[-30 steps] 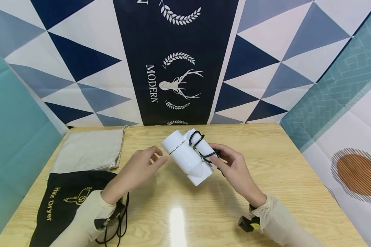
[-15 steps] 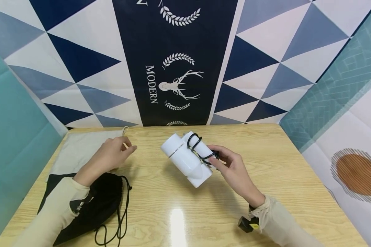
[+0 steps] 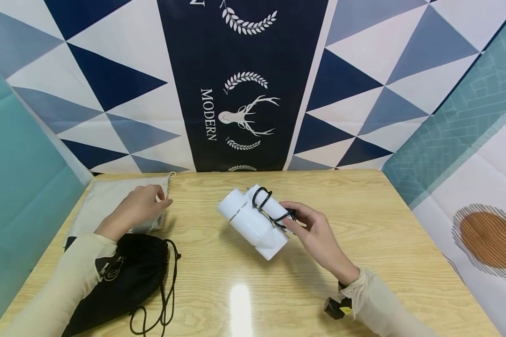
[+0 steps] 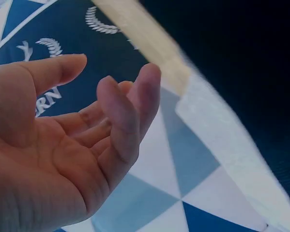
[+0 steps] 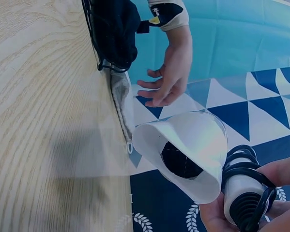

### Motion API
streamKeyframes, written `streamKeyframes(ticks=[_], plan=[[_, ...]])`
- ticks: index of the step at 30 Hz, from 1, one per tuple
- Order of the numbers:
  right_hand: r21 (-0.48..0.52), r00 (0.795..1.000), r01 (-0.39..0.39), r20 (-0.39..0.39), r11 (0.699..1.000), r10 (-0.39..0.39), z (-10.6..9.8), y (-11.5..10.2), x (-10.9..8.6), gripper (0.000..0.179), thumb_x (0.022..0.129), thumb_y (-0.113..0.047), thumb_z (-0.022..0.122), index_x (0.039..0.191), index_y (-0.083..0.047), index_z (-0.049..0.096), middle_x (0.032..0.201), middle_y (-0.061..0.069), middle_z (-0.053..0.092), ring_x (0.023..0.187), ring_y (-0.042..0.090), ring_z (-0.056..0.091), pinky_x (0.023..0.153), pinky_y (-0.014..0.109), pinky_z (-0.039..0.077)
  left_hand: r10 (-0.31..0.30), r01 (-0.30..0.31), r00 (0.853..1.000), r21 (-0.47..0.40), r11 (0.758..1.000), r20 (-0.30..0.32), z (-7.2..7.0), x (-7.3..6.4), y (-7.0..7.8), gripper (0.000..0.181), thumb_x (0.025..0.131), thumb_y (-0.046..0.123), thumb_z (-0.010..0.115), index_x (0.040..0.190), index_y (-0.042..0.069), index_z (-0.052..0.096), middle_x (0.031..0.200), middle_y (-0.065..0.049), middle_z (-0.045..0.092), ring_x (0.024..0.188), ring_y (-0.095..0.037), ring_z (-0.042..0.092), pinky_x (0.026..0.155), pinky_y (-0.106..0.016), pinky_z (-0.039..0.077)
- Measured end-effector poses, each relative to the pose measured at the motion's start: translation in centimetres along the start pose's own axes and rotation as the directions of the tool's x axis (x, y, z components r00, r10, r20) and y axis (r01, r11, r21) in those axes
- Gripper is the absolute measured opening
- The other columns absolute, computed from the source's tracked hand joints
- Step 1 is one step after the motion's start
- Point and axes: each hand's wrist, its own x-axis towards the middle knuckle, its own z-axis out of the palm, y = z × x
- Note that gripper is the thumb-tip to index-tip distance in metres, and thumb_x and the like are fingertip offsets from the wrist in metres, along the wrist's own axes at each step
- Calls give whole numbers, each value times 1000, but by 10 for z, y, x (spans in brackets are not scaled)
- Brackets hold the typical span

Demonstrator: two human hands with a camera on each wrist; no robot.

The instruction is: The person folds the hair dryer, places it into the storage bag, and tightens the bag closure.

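My right hand point(image 3: 316, 236) grips the end of a white hair dryer's point(image 3: 249, 223) folded handle, holding it tilted above the table. A black cord point(image 5: 246, 166) is wound round the handle. In the right wrist view the dryer's flared white mouth faces the camera, dark inside. My left hand point(image 3: 136, 210) hovers over a grey drawstring bag point(image 3: 99, 201), its fingers loosely curved round nothing, as the left wrist view also shows. Below that wrist lies a black drawstring pouch point(image 3: 132, 267), partly hidden under the sleeve.
The wooden table point(image 3: 388, 234) reaches back to a patterned backdrop point(image 3: 341, 93) and has teal cloth point(image 3: 21, 187) along its left side. Black drawstrings point(image 3: 166, 304) trail from the pouch onto the wood. A small black wrist device point(image 3: 335, 307) sits under the right sleeve.
My left hand has moved left, away from the hair dryer, to over the bags. The right hand keeps hold of the dryer, which has shifted slightly left and down.
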Motion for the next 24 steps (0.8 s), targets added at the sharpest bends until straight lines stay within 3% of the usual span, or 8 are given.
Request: streamKeyframes(ticks=[2, 5, 10, 13, 16, 20, 24], plan=[[-5, 1000, -2, 2, 1000, 2, 0, 1, 0, 30, 98, -10, 63, 128, -6, 64, 123, 10, 66, 109, 20, 62, 87, 26, 54, -10, 10, 999, 20, 1000, 30, 3, 4, -5, 30, 100, 26, 59, 103, -4, 61, 58, -2, 46, 47, -15, 37, 50, -32, 34], [-5, 1000, -7, 7, 1000, 7, 0, 3, 0, 30, 98, -9, 63, 128, -6, 64, 123, 10, 66, 110, 20, 62, 88, 26, 54, -38, 35, 997, 48, 998, 67, 8, 9, -12, 28, 100, 25, 60, 84, 1, 59, 56, 0, 40, 45, -13, 32, 48, -30, 31], [-1, 1000, -12, 10, 1000, 12, 2, 3, 0, 29, 98, -8, 63, 127, -5, 64, 122, 11, 66, 109, 19, 63, 88, 26, 54, -70, 63, 989, 61, 996, 132, 16, 16, -23, 42, 98, 27, 63, 61, 13, 50, 49, 5, 29, 42, -10, 26, 44, -27, 27], [-6, 1000, -12, 10, 1000, 12, 2, 3, 1, 29, 98, -7, 63, 127, -5, 64, 121, 11, 66, 109, 19, 63, 87, 26, 54, -81, 71, 981, 62, 996, 177, 19, 19, -29, 43, 95, 27, 67, 58, 15, 49, 49, 5, 30, 43, -10, 29, 45, -27, 29], [-7, 1000, -10, 9, 1000, 10, 3, 3, 1, 30, 97, -7, 63, 127, -4, 64, 121, 11, 66, 109, 19, 63, 87, 26, 54, -94, 85, 974, 53, 995, 207, 20, 22, -33, 33, 93, 19, 68, 65, 10, 52, 53, 2, 38, 43, -11, 36, 45, -27, 34], [-1, 1000, -12, 10, 1000, 12, 3, 4, 3, 30, 97, -6, 63, 127, -3, 64, 122, 12, 66, 109, 19, 63, 88, 26, 54, -108, 103, 968, 32, 994, 227, 20, 24, -35, 22, 95, 8, 58, 74, 6, 50, 58, -1, 41, 44, -13, 43, 45, -29, 41], [3, 1000, -15, 12, 1000, 15, 5, 7, 2, 31, 96, -6, 64, 127, -2, 64, 123, 13, 66, 110, 18, 63, 88, 26, 54, -107, 103, 971, 28, 994, 213, 18, 22, -35, 33, 97, 7, 51, 65, 12, 44, 50, 3, 33, 40, -13, 44, 45, -29, 44]])
